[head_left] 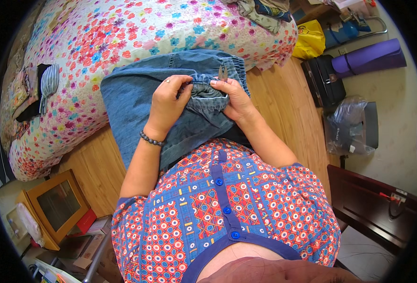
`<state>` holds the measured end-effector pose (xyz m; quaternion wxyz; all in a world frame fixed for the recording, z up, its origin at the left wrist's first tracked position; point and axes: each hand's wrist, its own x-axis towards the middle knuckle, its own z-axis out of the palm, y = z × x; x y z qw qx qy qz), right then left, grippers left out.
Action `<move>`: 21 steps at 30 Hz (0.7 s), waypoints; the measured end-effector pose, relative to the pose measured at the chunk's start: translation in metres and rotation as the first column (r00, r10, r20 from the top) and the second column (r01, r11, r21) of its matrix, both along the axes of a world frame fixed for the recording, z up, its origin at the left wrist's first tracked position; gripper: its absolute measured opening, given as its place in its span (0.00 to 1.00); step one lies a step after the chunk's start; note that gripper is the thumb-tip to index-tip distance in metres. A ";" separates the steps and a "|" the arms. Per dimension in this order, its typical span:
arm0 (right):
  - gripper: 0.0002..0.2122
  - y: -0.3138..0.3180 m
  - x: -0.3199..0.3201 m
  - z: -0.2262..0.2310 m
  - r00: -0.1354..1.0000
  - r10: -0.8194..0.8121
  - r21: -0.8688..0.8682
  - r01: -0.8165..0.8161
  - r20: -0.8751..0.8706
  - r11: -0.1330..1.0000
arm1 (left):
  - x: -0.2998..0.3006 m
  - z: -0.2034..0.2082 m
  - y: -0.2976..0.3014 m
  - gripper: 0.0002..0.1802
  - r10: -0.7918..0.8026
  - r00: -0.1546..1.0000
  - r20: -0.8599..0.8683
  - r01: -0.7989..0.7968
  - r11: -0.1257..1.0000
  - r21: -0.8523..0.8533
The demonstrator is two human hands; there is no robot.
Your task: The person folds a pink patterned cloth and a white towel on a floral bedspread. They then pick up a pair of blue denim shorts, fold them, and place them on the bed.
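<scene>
A blue denim garment (137,94) lies across my lap, its elastic-gathered edge (239,70) at the right. Between my hands, a ruffled denim opening (207,92) with a pale edge is held up. My left hand (169,101), wearing a ring and a dark bead bracelet, pinches the left side of this opening with thumb and fingertips. On its right side, my right hand (236,98) is closed, the thumb pressing on the cloth. A small pointed metal tool like thread snips (223,74) sticks up from that hand, its grip hidden. Whatever is between my left fingertips is too small to make out.
A bed with a floral cover (170,28) stands ahead, with folded clothes (29,94) at its left. Along the right wall are a black case (322,82), a purple rolled mat (371,57) and a yellow bag (308,40). A wooden cabinet (57,207) stands lower left.
</scene>
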<state>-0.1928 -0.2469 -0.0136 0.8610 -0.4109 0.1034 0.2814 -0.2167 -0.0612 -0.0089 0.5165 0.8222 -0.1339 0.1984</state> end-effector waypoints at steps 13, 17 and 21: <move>0.04 0.000 0.000 0.003 1.000 0.012 0.002 -0.012 0.006 1.000 | 0.002 -0.011 0.001 0.04 0.058 0.981 -0.186 -0.082 0.989 -0.124; 0.05 0.000 0.000 0.003 1.000 0.014 -0.003 -0.014 0.007 1.000 | 0.003 -0.021 0.006 0.04 -0.103 0.936 -0.335 -0.031 0.928 -0.372; 0.06 -0.001 0.000 0.001 1.000 0.014 0.012 -0.014 0.006 1.000 | 0.001 -0.009 0.003 0.04 -0.087 0.966 -0.243 0.019 0.963 -0.268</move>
